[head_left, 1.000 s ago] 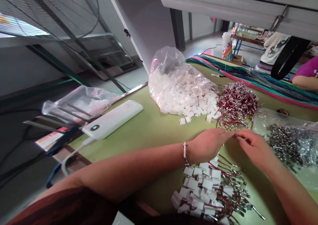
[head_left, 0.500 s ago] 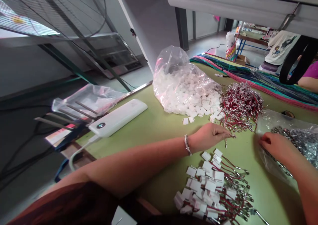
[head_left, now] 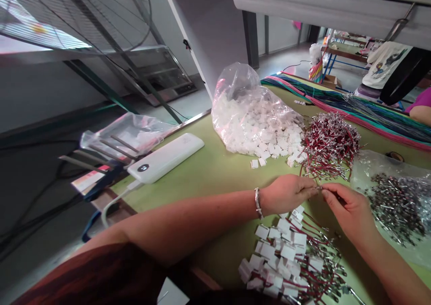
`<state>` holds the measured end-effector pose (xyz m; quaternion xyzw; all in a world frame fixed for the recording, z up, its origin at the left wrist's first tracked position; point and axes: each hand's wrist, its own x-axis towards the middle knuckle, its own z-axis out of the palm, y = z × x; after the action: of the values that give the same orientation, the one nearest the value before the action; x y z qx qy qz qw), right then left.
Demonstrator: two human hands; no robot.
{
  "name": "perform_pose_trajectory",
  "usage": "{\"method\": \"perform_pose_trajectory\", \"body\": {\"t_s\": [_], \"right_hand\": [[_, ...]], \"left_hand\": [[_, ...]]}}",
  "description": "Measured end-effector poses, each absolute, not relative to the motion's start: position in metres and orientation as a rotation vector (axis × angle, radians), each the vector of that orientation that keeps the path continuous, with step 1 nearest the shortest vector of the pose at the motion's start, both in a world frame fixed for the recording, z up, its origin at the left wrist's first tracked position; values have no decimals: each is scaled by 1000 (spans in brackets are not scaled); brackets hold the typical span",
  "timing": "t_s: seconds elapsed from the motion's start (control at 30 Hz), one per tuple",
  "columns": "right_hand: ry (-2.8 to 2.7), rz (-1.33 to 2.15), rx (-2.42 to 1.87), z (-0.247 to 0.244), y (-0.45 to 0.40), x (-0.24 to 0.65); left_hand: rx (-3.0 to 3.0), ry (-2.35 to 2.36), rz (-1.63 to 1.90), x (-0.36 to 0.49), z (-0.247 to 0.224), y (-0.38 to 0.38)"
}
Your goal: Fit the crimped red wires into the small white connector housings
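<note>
Green tabletop (head_left: 208, 179), grey-walled room (head_left: 30, 80), wire guard (head_left: 67, 26) at ten o'clock, left hand (head_left: 284, 194), right hand (head_left: 352, 209), both grips pinching tiny piece (head_left: 319, 187), direction and long axis unclear.

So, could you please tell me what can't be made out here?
All in the head view:
Shape of the small piece in the left hand: too small, behind fingertips.
Whether the right hand grips it: hidden by its fingers.
Reading on the white device's display: too small.
Rest of the purple sleeve: cut off by right edge.
</note>
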<state>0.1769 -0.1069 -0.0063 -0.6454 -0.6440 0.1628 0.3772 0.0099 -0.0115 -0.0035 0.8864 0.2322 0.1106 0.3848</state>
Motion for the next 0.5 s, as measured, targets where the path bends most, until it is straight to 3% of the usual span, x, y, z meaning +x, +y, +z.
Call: {"method": "perform_pose_trajectory", "body": {"t_s": [0.27, 0.5], "right_hand": [[-1682, 719, -1738, 2, -108, 181], [-1515, 1114, -1851, -4, -111, 174]], "left_hand": [[2594, 544, 282, 5, -4, -11], [3068, 156, 207, 1, -14, -10]]}}
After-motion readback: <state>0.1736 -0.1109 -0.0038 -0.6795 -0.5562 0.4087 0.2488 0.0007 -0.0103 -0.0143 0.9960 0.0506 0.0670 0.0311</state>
